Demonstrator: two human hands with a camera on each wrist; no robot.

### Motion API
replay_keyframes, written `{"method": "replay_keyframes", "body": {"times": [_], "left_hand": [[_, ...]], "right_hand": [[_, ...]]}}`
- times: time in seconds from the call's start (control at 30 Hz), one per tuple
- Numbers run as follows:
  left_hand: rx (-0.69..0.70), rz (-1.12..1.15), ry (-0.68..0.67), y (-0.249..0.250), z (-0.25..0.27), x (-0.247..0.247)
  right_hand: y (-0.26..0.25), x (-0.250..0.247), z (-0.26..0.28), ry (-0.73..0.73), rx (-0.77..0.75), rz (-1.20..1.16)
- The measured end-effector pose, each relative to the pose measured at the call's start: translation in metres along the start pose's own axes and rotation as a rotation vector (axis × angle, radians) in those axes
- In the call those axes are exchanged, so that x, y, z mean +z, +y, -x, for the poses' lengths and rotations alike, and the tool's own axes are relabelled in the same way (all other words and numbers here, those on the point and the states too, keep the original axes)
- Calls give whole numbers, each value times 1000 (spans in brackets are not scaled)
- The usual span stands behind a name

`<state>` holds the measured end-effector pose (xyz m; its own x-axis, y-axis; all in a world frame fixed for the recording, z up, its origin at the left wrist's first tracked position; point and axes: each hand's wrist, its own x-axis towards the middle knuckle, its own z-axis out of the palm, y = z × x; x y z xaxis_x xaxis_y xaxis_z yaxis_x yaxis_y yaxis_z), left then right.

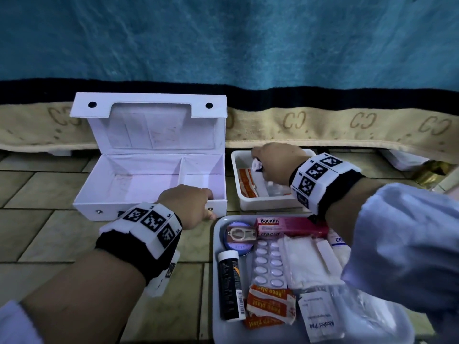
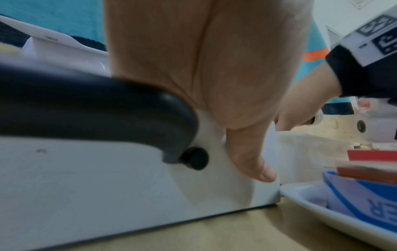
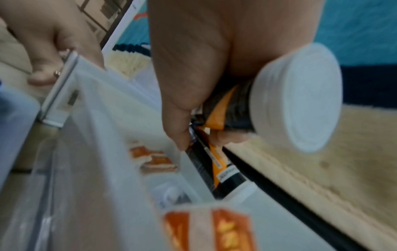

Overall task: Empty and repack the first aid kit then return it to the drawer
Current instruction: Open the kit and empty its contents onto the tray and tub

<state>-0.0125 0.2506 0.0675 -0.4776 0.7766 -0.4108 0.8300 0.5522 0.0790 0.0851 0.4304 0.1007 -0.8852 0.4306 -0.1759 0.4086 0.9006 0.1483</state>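
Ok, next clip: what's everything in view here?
first aid kit: one, white, open and empty, floor left
tub: one, white, right of kit, holds orange plasters
tray: one, pale, nearest the camera
Bacidin box: one, pink, tray's far edge
black tube: one, white cap, tray's left
blister pack: one, white tablets, tray middle
plaster strips: several, orange, tray front
alcohol pad: one, white, tray front
held tube: one, black-orange, white cap, over tub
left hand: grips kit's front wall
right hand: grips held tube

Head view dim, bluish cast, edges bowed by wide-angle lens. Both wrist views brighter, motion-blurred, foreground out of focus.
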Motion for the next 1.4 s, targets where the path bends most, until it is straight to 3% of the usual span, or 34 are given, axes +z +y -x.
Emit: {"method": "replay_keyframes", "body": {"times": [0.23,0.4,0.63,0.77,0.87,1.1,1.4], "left_hand": [[2,-3,14,1,1,0],[11,-8,10,0,1,0],[-1,-3,9,1,0,-1],[0,-16,12,1,1,0],[-1,-19,14,1,1,0],[-6,-26,17,2,2,0],[7,-20,17,2,2,-1]], "right_hand": [[4,-41,57,358,43,-150],[-20,-51,128,438,75,-384],[-65,-10,190,270,121,-496],[-85,18,196,304,207,-407],[-103,34,199,191,305,-412],[-126,75,198,145,329,-400],[-123,79,207,69,365,-501]]}}
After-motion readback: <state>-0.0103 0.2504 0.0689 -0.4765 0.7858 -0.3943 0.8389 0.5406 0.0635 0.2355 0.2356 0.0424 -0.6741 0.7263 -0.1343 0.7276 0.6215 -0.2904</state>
